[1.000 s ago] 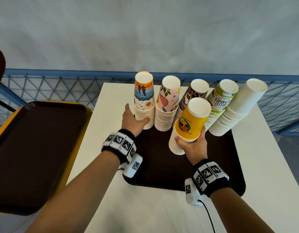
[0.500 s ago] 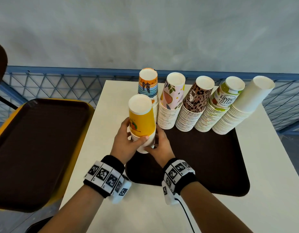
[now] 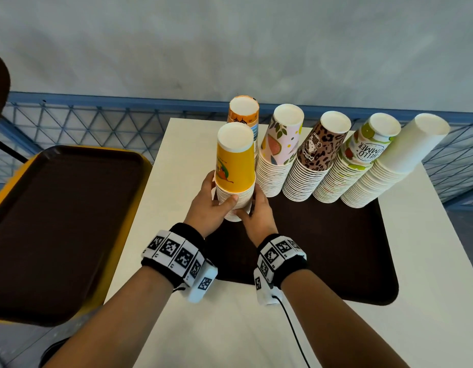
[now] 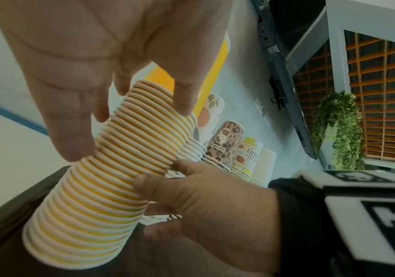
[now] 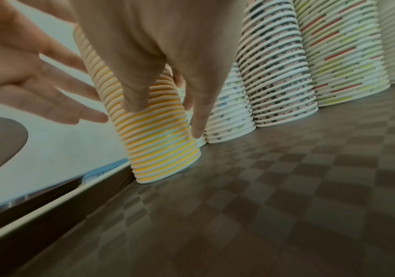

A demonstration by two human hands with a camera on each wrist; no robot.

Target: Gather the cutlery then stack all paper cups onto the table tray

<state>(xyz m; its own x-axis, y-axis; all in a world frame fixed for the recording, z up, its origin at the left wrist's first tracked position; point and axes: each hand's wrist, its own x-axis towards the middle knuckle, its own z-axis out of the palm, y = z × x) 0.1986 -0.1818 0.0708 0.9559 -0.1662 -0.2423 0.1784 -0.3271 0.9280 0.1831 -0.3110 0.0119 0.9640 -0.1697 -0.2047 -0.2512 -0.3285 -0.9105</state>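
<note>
A tall stack of upturned yellow paper cups (image 3: 235, 166) (image 4: 111, 168) (image 5: 158, 135) stands at the left edge of the dark brown tray (image 3: 336, 248) (image 5: 262, 187), in front of the orange stack (image 3: 243, 112). My left hand (image 3: 219, 200) (image 4: 125, 121) grips its lower part from the left, thumb across the front. My right hand (image 3: 250, 205) (image 5: 165, 112) holds it from the right, thumb and fingers round the rims. Behind stand the fruit-print (image 3: 280, 144), leopard (image 3: 320, 150), Hello Summer (image 3: 363, 152) and plain white (image 3: 400, 155) stacks in a row.
The tray lies on a white table (image 3: 230, 328). A second dark tray (image 3: 57, 221) rests on a yellow cart to the left. A blue mesh railing (image 3: 97, 120) runs behind the table. The tray's front half is bare.
My right hand carried the yellow stack from the tray's middle to its left edge. My left hand left the orange stack and took hold of the yellow one.
</note>
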